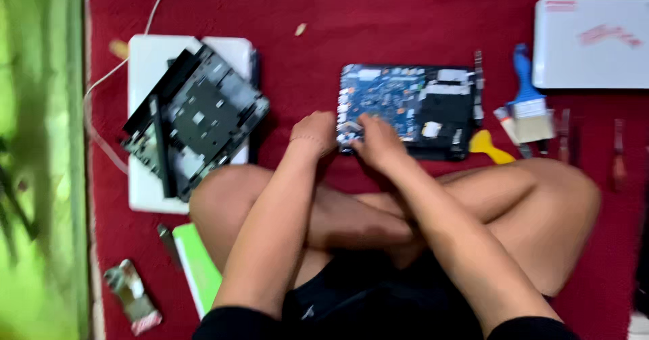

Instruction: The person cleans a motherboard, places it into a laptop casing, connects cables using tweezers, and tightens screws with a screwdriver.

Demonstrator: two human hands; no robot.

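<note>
My two hands, left hand (314, 134) curled and right hand (378, 140) gripping, touch one blue circuit board (405, 107) mid-frame on the red carpet (378, 22).

I wear black short sleeves that end above my elbows and black shorts, leaving my forearms, hands and legs bare.

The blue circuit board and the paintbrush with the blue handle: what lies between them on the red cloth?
In the head view, between the circuit board and the paintbrush lies a yellow plastic pry tool, low in the gap; higher up, only bare red cloth.
</note>
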